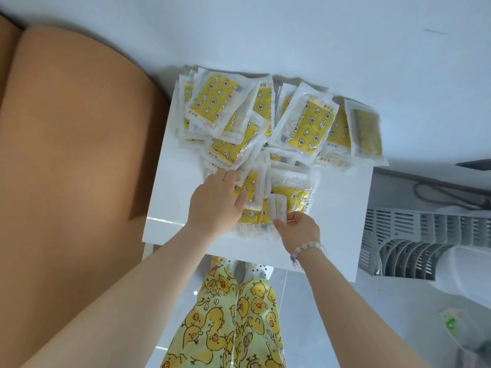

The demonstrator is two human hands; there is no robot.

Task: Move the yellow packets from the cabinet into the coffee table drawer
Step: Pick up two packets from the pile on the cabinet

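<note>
A white wall backs the white cabinet top (332,208), where the yellow packets (265,123) lie heaped in a loose pile. The task looks barely begun: the heap is large and no coffee table drawer is in view. The left hand (216,205) grips a small stack (255,187) at the near edge, fingers beneath and thumb on top. The right hand (301,229) pinches a pale packet (278,209) upright beside it.

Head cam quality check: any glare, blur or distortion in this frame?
Head view: soft, even light with faint shadows; glare streak on the front-left edge of the glossy white top; sheen on the wrappers of the yellow packets, whose print stays sharp; wide-angle stretch toward the corners.
</note>
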